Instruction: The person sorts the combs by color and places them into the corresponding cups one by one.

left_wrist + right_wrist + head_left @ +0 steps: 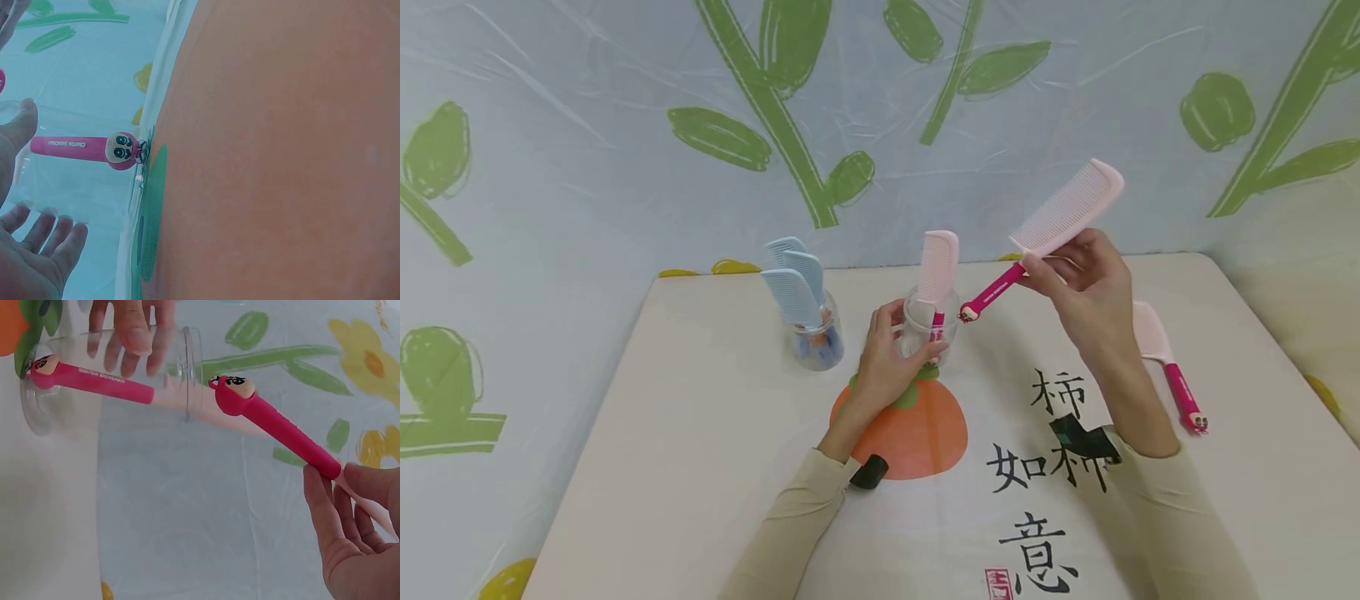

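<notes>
My left hand [883,358] grips a clear jar [913,340] standing on the table, thumb on the near side and fingers round the far side. Inside it stands a pink comb [939,267], teeth end up, its magenta handle [75,149] with a cartoon-head tip reaching the jar's bottom. My right hand [1093,304] pinches a second pink comb [1075,208] where the handle meets the toothed part. That comb tilts, teeth end up to the right, and its cartoon-head tip is near the jar's mouth in the right wrist view.
Left of my left hand, another clear jar [820,354] holds several light-blue combs [793,292]. A third pink comb [1180,387] lies on the table beyond my right forearm. The white tablecloth [700,433] carries an orange persimmon print and black characters. A leaf-patterned curtain [625,167] hangs behind.
</notes>
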Motion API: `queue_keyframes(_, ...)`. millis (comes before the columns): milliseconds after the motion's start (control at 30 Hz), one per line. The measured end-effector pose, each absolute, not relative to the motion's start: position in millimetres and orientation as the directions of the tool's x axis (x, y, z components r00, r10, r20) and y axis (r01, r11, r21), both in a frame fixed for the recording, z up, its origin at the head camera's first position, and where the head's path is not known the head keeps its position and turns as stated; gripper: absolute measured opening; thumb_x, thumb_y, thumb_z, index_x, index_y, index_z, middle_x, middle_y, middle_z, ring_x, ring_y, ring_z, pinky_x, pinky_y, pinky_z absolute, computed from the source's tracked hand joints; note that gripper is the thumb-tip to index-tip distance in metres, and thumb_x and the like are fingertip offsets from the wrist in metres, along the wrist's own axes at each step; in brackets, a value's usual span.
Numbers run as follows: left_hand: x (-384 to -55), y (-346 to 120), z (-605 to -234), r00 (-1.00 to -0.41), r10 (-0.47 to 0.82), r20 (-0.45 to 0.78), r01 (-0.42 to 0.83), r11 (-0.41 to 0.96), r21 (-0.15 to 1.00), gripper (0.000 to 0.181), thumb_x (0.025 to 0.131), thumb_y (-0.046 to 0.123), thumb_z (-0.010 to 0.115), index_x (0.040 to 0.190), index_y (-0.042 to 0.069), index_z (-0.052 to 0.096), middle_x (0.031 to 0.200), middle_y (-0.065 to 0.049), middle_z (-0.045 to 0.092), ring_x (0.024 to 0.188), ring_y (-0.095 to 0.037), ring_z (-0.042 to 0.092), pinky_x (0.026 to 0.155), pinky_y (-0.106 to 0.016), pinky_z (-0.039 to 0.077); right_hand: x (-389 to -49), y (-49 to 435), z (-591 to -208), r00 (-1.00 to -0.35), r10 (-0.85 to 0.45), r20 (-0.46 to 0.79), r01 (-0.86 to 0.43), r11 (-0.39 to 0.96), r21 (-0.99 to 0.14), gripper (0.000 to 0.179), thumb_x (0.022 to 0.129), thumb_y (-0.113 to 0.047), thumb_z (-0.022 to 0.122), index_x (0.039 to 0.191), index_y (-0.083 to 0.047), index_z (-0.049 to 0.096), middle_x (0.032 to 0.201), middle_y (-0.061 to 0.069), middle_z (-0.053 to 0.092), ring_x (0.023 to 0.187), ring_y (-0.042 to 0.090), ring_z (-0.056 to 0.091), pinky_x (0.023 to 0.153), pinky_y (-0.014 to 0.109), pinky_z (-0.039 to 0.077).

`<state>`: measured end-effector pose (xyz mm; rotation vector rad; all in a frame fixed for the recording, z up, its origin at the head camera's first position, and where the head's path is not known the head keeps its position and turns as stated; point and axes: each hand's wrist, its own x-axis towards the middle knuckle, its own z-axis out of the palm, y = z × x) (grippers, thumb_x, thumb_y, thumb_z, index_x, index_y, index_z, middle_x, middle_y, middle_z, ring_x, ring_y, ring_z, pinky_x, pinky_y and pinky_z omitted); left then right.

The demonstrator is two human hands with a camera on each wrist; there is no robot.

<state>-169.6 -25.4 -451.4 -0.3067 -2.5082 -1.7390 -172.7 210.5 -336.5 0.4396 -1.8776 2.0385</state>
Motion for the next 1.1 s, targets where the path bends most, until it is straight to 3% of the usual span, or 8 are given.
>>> queue_keyframes(100,-170,-26,-452,-0.978,0.123,0.168,0.2,0.338,0.919,0.08,0.089,0.039,0.082,0.148,0.01,0.037,0.14,-0.007,0.047,0.129,-0.024,0.05,0.11,-0.043,0.047,-175,206,-337,-0.891,0.041,0.452,-0.454,-0.082,-0.887,0.048,0.093,0.007,0.069,0.138,0.002,0.054,0.125,0.019,0.063,0.108,0.022,0.07,0.086,0.029,0.059)
queue_keyframes(433,-169,-28,-451,-0.976,0.129,0.174,0.208,0.339,0.918,0.081,0.089,0.04,0.082,0.148,0.01,0.036,0.14,-0.007,0.046,0.13,-0.024,0.049,0.109,-0.042,0.047,-184,185,-346,-0.883,0.048,0.468,-0.464,0.069,-0.883,0.05,0.094,-0.004,0.073,0.139,-0.003,0.054,0.128,0.014,0.064,0.111,0.021,0.07,0.088,0.027,0.058)
queue_keyframes(767,-170,-27,-452,-0.977,0.136,0.162,0.201,0.359,0.912,0.082,0.088,0.041,0.082,0.149,0.011,0.036,0.142,-0.005,0.045,0.131,-0.021,0.048,0.109,-0.04,0.047,-193,166,-357,-0.875,-0.037,0.484,-0.485,0.097,-0.869,0.047,0.093,0.007,0.07,0.136,0.004,0.052,0.122,0.009,0.064,0.103,0.022,0.068,0.086,0.025,0.059)
queue_keyframes(1100,-170,-28,-450,-0.976,0.135,0.171,0.208,0.351,0.913,0.081,0.088,0.04,0.082,0.149,0.011,0.037,0.141,-0.005,0.046,0.129,-0.02,0.048,0.108,-0.037,0.047,-193,150,-364,-0.9,-0.108,0.423,-0.435,0.145,-0.889,0.043,0.093,0.003,0.072,0.131,0.005,0.052,0.119,0.008,0.065,0.101,0.017,0.067,0.084,0.023,0.059)
